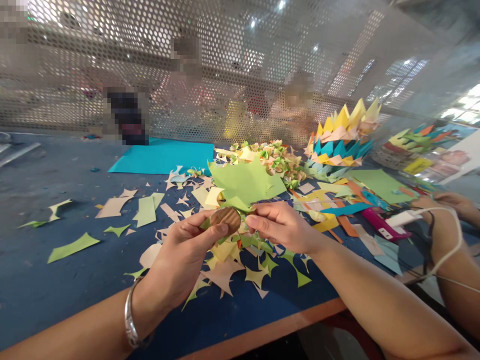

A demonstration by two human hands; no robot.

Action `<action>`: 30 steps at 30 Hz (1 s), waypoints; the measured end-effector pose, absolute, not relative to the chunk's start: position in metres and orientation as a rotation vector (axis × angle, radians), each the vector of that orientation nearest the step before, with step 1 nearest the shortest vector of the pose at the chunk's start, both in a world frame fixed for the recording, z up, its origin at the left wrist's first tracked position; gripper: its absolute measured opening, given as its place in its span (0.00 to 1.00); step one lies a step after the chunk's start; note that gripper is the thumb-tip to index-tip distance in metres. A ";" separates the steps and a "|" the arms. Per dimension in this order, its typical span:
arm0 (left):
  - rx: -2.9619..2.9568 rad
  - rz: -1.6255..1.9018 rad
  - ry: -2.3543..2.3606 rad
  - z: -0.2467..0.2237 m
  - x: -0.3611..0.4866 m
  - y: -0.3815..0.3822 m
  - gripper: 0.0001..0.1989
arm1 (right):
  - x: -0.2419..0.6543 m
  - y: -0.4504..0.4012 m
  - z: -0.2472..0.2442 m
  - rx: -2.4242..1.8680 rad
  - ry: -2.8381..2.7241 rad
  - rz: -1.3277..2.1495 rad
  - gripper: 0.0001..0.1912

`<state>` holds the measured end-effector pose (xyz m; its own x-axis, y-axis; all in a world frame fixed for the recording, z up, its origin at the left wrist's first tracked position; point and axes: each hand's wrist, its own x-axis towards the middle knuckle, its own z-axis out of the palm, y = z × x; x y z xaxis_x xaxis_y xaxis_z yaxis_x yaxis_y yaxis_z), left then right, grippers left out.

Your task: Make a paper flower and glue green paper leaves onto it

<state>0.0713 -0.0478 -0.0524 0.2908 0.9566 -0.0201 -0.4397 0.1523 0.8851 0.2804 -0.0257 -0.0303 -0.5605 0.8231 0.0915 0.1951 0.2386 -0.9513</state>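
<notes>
My left hand [191, 250] is closed around a small round brown disc [227, 219], with the thumb on its face. A silver bracelet circles that wrist. Just right of the disc, my right hand [279, 225] pinches the lower edge of a light green sheet [245, 182] with jagged, cut-out edges. The two hands are close together over a heap of paper scraps [225, 265] in green, yellow and pale pink.
Behind the green sheet lies a pile of small folded paper pieces [275, 157]. A blue sheet [168, 157] is at the back left, a layered paper model [343, 137] at the back right. Another person's arm [448, 250] rests at the right, near a pink power bank [384, 225].
</notes>
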 end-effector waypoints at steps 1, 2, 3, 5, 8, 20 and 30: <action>0.924 1.130 0.701 -0.052 0.071 -0.048 0.03 | 0.280 -0.026 -0.030 -0.930 -1.908 1.337 0.18; 0.928 1.130 0.697 -0.053 0.071 -0.048 0.03 | 0.280 -0.026 -0.030 -0.933 -1.905 1.336 0.18; 0.929 1.129 0.693 -0.053 0.070 -0.047 0.04 | 0.280 -0.026 -0.030 -0.936 -1.902 1.337 0.18; 0.928 1.120 0.691 -0.053 0.070 -0.047 0.04 | 0.279 -0.026 -0.030 -0.935 -1.902 1.342 0.18; 0.939 1.106 0.693 -0.052 0.069 -0.048 0.03 | 0.279 -0.026 -0.029 -0.923 -1.908 1.340 0.18; 1.007 1.053 0.697 -0.046 0.065 -0.041 0.05 | 0.280 -0.026 -0.029 -0.964 -1.934 1.311 0.19; 1.047 0.982 0.685 -0.048 0.060 -0.036 0.07 | 0.281 -0.025 -0.026 -0.968 -1.996 1.236 0.19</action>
